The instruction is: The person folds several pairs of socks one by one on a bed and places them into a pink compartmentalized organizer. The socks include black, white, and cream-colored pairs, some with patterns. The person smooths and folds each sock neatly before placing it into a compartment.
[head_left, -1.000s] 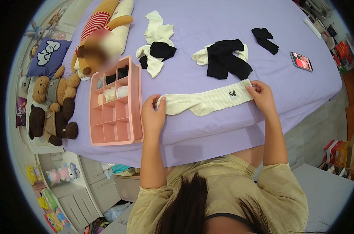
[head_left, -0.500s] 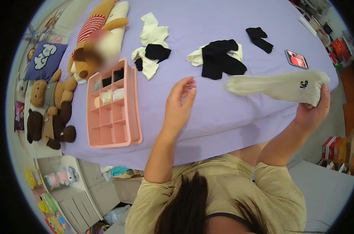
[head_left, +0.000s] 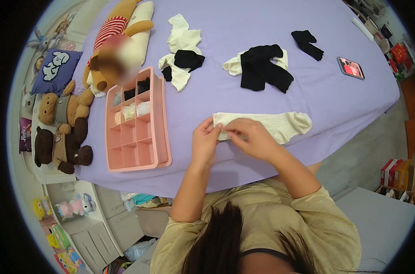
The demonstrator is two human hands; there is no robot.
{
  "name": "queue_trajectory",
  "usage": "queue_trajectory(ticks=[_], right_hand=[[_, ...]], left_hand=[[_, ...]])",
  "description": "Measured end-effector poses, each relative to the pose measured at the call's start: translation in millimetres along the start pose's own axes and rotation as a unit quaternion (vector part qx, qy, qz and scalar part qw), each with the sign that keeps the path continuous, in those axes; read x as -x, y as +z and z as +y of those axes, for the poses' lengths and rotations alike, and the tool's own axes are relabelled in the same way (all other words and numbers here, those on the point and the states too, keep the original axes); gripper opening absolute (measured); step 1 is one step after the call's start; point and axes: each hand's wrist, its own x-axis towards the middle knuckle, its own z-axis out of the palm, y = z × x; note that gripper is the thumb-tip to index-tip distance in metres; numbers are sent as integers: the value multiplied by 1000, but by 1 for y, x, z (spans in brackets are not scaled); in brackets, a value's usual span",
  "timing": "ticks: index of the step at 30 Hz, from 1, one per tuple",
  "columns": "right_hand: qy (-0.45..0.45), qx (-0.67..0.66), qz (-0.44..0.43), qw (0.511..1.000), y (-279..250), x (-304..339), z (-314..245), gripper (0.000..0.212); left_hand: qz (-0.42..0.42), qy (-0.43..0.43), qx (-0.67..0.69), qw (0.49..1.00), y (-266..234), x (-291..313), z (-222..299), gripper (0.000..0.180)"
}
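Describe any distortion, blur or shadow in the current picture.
Head view: black fisheye rim, the purple bedspread's near edge bowed; head view: a hazy patch over the striped-shirt plush toy's head, white sock's ribbing clear; head view: faint shadow on the bedspread's near side.

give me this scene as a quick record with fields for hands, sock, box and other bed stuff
left hand: fingers pinching the white sock's cuff
right hand: fingers at the cuff too, exact grip unclear
white sock: stretched sideways, toe end right
pink divided box: left of the hands, small cloth items inside
phone: far right, screen lit
bedding: lilac
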Motion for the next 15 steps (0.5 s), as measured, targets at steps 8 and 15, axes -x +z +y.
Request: queue_trajectory(ticks=[8, 15], right_hand=[[96, 93, -53, 990, -21, -29, 5, 36], [106, 178, -80, 975, -71, -14, 34, 30]], left_hand=[[62, 96, -89, 989, -21, -3, 16, 26], [181, 178, -177, 951, -60, -16, 16, 22]])
